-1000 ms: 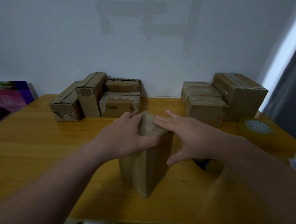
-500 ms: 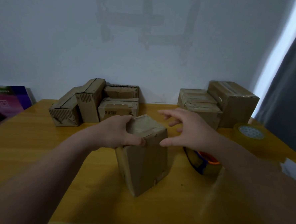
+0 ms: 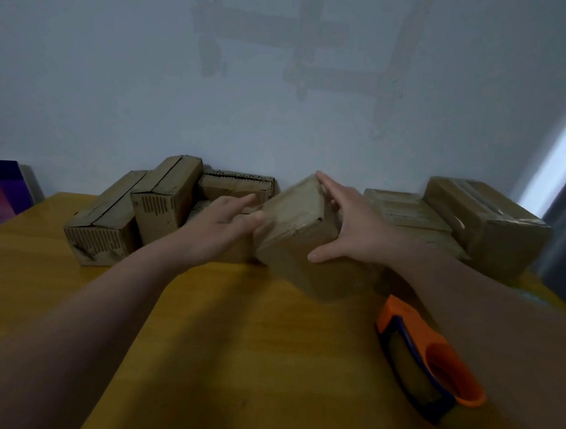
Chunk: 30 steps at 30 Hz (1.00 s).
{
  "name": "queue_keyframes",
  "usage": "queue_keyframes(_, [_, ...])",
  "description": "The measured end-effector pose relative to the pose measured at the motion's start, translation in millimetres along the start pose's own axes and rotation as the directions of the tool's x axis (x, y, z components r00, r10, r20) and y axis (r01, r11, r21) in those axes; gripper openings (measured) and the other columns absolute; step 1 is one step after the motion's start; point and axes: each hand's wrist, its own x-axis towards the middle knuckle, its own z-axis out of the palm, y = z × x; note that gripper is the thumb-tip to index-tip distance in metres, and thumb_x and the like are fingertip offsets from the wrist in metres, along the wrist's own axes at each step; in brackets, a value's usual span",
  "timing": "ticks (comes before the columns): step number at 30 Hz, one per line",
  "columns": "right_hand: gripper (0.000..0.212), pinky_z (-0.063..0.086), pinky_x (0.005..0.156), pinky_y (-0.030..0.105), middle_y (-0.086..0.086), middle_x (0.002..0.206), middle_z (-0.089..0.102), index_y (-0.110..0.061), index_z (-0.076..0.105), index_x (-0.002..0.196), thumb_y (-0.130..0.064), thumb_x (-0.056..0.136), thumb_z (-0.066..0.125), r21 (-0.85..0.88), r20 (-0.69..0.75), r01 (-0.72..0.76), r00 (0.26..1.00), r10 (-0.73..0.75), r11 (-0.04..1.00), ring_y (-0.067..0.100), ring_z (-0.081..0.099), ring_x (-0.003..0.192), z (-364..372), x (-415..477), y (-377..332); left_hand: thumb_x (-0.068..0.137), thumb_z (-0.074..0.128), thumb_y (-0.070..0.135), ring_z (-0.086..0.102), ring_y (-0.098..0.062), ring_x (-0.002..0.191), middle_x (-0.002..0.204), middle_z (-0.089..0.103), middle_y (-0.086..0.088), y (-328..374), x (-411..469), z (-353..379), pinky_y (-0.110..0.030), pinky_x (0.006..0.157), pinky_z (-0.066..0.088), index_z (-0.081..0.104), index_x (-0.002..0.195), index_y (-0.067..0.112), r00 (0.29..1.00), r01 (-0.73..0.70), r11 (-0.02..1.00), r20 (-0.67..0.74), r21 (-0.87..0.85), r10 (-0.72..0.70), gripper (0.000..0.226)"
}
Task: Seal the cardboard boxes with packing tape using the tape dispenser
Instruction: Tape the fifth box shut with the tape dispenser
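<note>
Cardboard box point(image 3: 294, 225), head view: it is sitting far out across the desk point(image 3: 237, 356), close to the wall point(image 3: 102, 92), in the gap between a cluster of boxes on the left point(image 3: 136, 220) and a stack of boxes on the right point(image 3: 474, 222), and the person is sandwiching it from both sides. The left grip point(image 3: 221, 226) is pressing flat on the box's left side, fingers stretched out, nothing curling round. The right grip point(image 3: 350, 230) is lying along the right side with fingers straight and the thumb spreading across the near face. So both grips are spreading wide and flat, clamping the box by pressure alone. The box is leaning, its top face tipping towards the camera, its long axis running roughly up and down. Its lower end is blurring out, so I cannot tell whether it is touching the desk. Now the relation that matters: the tape dispenser point(image 3: 427, 354), orange and blue, is lying on the near side, just beside the right forearm point(image 3: 500, 317), long axis pointing away from the person. The right grip is looking the nearer one for fetching it, I reckon.
</note>
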Motion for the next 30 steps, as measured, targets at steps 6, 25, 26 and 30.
queue_keyframes(6, [0.127, 0.036, 0.096, 0.036, 0.004, 0.148, 0.024, -0.035, -0.001, 0.152, -0.038, 0.061, 0.087, -0.377, -0.138, -0.046, 0.990, -0.007, 0.925, 0.025, 0.029, 0.133, -4.0, 77.1, 27.1, 0.088, 0.055, 0.050, 0.022, -0.028, 0.139, 0.153, 0.025, -0.004, -51.7, 66.8, 1.1, -0.051, 0.113, 0.023, 0.025, 0.149, 0.025, 0.995, 0.085, 0.817, 0.002, 0.571, -0.104, 0.072])
queue_keyframes(25, [0.106, 0.027, 0.113, 0.051, 0.013, 0.158, 0.002, -0.044, -0.002, 0.150, 0.010, 0.081, 0.058, -0.665, -0.021, -0.183, 0.974, 0.226, 0.724, 0.035, 0.004, 0.146, 56.2, 192.4, 99.0, 0.068, 0.062, 0.073, 0.003, -0.027, 0.142, 0.154, 0.007, 0.008, -117.4, 133.7, 20.3, -0.071, 0.106, 0.012, 0.004, 0.146, 0.046, 0.993, 0.049, 0.704, 0.039, 0.708, -0.109, 0.101])
queue_keyframes(26, [0.107, 0.027, 0.113, 0.051, 0.013, 0.159, 0.000, -0.044, -0.003, 0.150, 0.012, 0.081, 0.056, -0.658, -0.019, -0.195, 0.970, 0.242, 0.727, 0.035, 0.005, 0.146, 56.2, 195.1, 99.2, 0.067, 0.061, 0.074, 0.003, -0.027, 0.141, 0.154, 0.007, 0.008, -118.0, 133.7, 20.3, -0.071, 0.106, 0.013, 0.004, 0.145, 0.047, 0.993, 0.053, 0.705, 0.035, 0.708, -0.110, 0.101])
queue_keyframes(30, [0.070, 0.042, 0.102, 0.045, 0.013, 0.149, 0.033, -0.031, 0.028, 0.147, 0.005, 0.090, 0.046, -0.627, -0.093, -0.202, 0.978, 0.185, 0.752, 0.033, 0.038, 0.133, 60.0, 198.6, 102.3, 0.066, 0.059, 0.077, 0.005, -0.028, 0.141, 0.154, 0.008, 0.008, -117.0, 132.2, 22.2, -0.069, 0.105, 0.016, 0.005, 0.145, 0.047, 0.994, 0.056, 0.695, 0.027, 0.716, -0.107, 0.101])
